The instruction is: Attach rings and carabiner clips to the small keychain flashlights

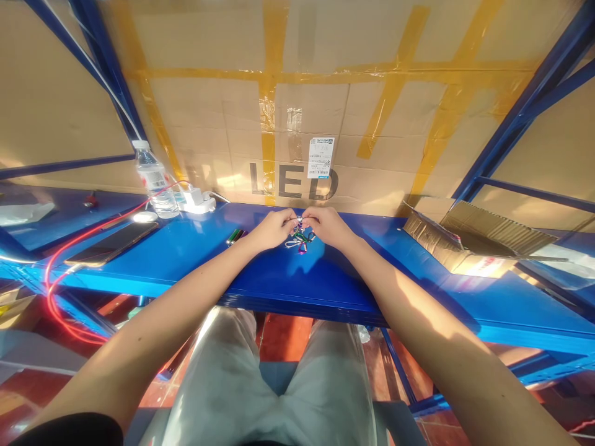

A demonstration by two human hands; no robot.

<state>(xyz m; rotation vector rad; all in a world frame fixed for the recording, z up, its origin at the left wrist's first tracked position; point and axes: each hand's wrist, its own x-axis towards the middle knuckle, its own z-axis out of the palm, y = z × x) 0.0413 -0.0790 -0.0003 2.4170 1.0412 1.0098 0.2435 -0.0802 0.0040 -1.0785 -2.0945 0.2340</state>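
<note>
A bunch of small, shiny, loop-shaped metal clips in silver, green and pink spreads in a loose tangle above the blue metal tabletop, its top end pinched between fingertips.

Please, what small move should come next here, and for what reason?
Perhaps hold the left grip steady and tilt the small shiny piece slightly with the right grip: both seem to pinch it close to the coloured clips, and whether it joins them is too small to tell.
</note>
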